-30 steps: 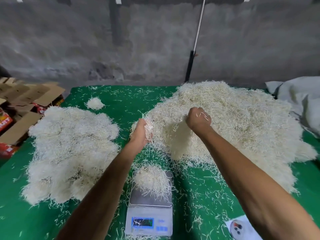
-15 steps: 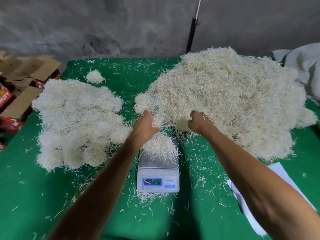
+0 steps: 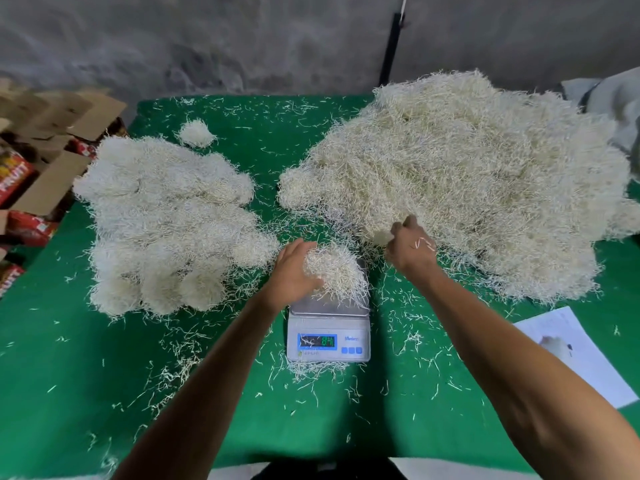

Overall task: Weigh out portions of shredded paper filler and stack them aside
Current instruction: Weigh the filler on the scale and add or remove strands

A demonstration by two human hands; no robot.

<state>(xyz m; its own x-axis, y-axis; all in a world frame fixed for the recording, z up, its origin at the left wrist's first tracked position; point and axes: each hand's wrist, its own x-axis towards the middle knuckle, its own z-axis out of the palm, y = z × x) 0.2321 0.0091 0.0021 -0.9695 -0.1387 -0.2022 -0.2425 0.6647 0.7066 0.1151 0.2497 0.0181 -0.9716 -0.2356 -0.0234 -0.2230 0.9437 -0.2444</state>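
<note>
On the scale (image 3: 328, 336), mid-table, sits a small portion (image 3: 335, 271) of shredded paper: thin, pale, wiry strands in a loose mound on the steel pan. Left hand (image 3: 292, 271) cups the portion's left side, fingers curved around it. Right hand (image 3: 410, 247), just right of the scale, has fingers curled into the near edge of the bulk heap (image 3: 467, 181), gripping strands. The heap is large, cream, tangled and irregular. Weighed portions lie as a stack (image 3: 166, 223) of whiter rounded clumps on the left, one small tuft (image 3: 196, 133) beyond it. Green felt-like cloth (image 3: 69, 375), littered with stray strands; white paper sheet (image 3: 575, 355) at right; cardboard boxes (image 3: 41, 161) at left; rough grey wall (image 3: 207, 46) behind.
</note>
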